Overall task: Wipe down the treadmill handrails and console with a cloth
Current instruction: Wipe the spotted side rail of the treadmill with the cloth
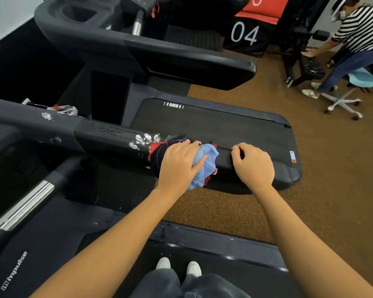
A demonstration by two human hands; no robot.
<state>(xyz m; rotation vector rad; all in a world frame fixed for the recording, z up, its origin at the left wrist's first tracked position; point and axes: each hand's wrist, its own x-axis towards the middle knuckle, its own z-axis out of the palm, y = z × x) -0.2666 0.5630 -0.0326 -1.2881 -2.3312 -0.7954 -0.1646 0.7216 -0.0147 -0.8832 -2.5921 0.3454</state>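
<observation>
A black treadmill handrail [108, 136] runs from the left edge to mid-frame, with white smudges [145, 139] on its top. My left hand [179, 162] presses a bunched cloth [207, 166] of light blue, navy and red onto the rail just right of the smudges. My right hand [253, 165] grips the rail's end [224, 160] with curled fingers, a short way right of the cloth. The console [7, 151] lies at the left edge, speckled with white spots.
A second treadmill [181, 59] stands beyond, its belt [213, 123] behind the rail. A silver-and-black grip bar [28, 203] slants at lower left. A person in a striped shirt [362, 29] bends at the upper right near a white swivel stool [345, 100]. The floor [332, 168] is brown.
</observation>
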